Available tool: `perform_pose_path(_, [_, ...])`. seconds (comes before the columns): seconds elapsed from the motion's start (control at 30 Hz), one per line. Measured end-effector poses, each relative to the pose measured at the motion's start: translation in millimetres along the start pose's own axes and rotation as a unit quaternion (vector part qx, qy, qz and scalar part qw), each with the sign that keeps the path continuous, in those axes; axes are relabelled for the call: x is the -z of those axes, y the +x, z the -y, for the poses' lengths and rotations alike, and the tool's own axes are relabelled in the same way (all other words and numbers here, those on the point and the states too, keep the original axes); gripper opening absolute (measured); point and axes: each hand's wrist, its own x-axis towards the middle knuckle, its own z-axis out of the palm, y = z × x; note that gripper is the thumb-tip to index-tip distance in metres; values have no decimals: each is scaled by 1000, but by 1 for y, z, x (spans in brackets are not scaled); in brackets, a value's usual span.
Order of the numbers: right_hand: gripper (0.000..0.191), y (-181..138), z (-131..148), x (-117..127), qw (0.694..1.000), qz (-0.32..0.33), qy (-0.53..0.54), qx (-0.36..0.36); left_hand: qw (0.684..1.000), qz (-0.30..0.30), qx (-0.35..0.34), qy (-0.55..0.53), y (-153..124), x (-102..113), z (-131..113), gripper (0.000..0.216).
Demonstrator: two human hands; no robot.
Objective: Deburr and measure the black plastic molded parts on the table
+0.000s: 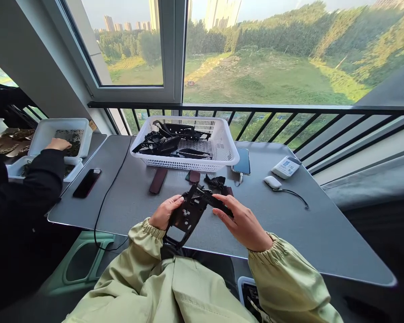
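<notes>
My left hand [166, 211] grips the left edge of a black plastic frame [187, 215] with cut-out holes, held tilted over the table's near edge. My right hand [244, 222] has its thumb and fingers closed around a dark flat block [218, 202], which meets the frame's upper right side; whether the two are joined I cannot tell. Just beyond lie a crumpled black piece [215, 181], a small maroon sanding block or pad [194, 176] and a longer maroon bar [158, 180].
A white plastic basket [234, 154] of black parts stands at the back. Right of it are a phone [244, 161], a white box [285, 167] and a white corded device [272, 181]. Left are a black phone [86, 183], a cable [112, 190] and another person's arm [50, 166] at white tubs.
</notes>
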Motion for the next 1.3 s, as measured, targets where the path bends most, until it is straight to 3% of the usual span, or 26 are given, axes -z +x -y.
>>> perform_pose_path(0.2, [40,-6,-3,-2,998,-27,-31,45,1000,10,5,3,-3,-5,-3,43])
perform_pose_path(0.63, [45,-10,-9,-17,990,-115,-71,26,1000,7,4,17,-4,-4,-2,44])
perform_pose_path(1.13, [49,-12,-15,-18,994,-79,-76,25,1000,-4,21,19,-3,-3,-1,45])
perform_pose_path(1.3, [50,-9,-10,-19,987,-96,-124,32,999,-6,25,25,-3,-1,0,45])
